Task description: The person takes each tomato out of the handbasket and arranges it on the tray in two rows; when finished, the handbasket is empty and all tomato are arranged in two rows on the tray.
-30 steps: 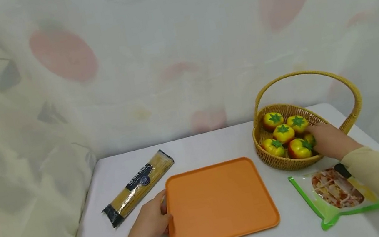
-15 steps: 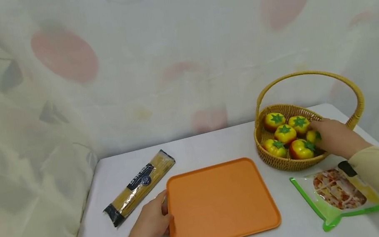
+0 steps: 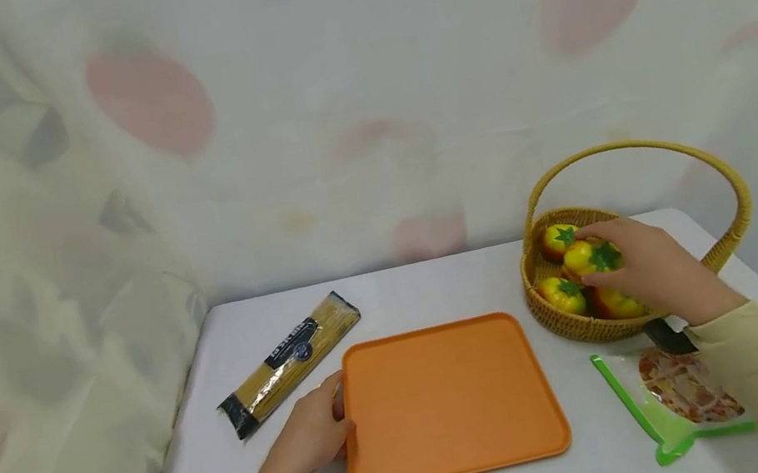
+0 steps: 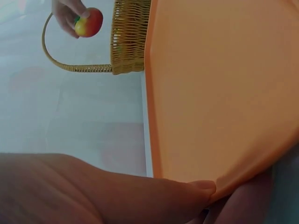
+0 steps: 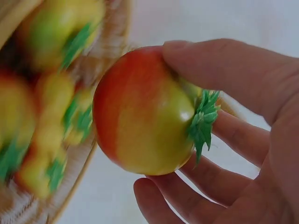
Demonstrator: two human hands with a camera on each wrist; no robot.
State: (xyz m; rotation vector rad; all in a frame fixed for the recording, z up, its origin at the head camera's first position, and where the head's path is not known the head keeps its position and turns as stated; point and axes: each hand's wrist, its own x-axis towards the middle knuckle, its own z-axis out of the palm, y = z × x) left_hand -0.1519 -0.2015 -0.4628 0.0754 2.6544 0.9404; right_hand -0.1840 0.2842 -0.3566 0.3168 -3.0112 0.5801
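Left hand, nearest, at 8 o'clock on the table: fingers curled over the left rim of the orange tray, thumb pressing the edge; in the left wrist view the rim sits pinched between thumb and fingers. Tray lies flat, centre of the table. At 4 o'clock, a green-edged food bag lies flat, partly under the right sleeve. Farther, at 2 o'clock, right hand grips a yellow-red tomato, thumb on one side, fingers curled round the other, green stalk toward the palm. Tomato is lifted just above the wicker basket, other tomatoes below it. At 10 o'clock, a spaghetti packet lies slantwise, near the tray.
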